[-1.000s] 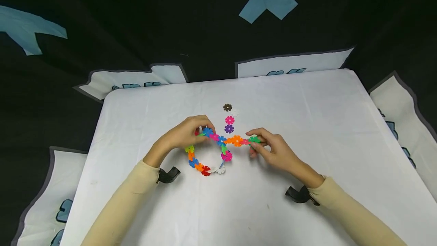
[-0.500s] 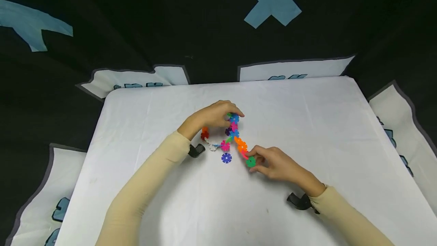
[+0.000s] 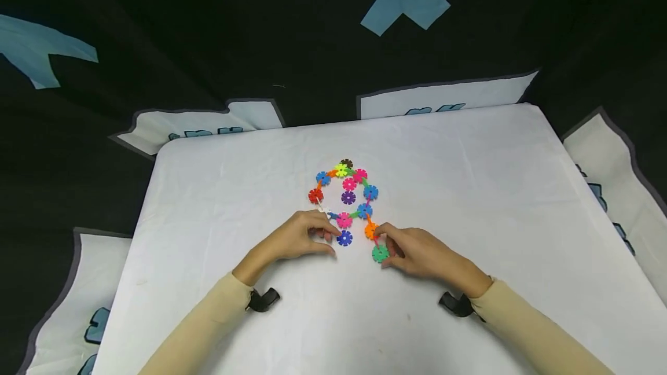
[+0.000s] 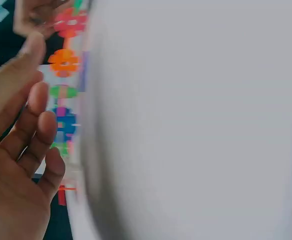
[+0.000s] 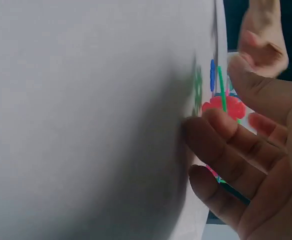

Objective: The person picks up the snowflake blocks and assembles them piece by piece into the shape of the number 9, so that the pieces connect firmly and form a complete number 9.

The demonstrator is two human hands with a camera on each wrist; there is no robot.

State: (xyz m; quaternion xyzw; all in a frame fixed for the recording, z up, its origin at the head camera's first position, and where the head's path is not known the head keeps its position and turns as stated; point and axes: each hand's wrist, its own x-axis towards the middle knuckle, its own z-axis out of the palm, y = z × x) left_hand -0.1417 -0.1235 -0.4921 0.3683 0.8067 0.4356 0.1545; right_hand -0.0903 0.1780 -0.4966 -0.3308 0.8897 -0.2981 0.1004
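A chain of colourful snowflake building discs [image 3: 370, 192] lies on the white table as a ring with a short tail. The tail runs down to a green disc [image 3: 380, 253]. My right hand [image 3: 417, 250] holds this end, with the index finger at the orange and pink discs and the thumb at the green one's edge. In the right wrist view the green disc [image 5: 222, 89] appears edge-on between thumb and finger. My left hand [image 3: 304, 236] is at the ring's lower left, fingertips beside a loose blue disc [image 3: 344, 238], thumb apart; the left wrist view shows its fingers [image 4: 47, 125] loosely bent, holding nothing.
Inside the ring lie a loose pink disc [image 3: 350, 184] and a purple disc [image 3: 348, 197]. A brown disc [image 3: 346, 163] sits at the ring's far edge, partly covered. The white table [image 3: 495, 190] extends around, with dark cloth [image 3: 312, 45] behind it.
The chain's ring has moved from the left to around the loose discs. My left hand has let go of it and come back toward me. The tail now points down toward me.
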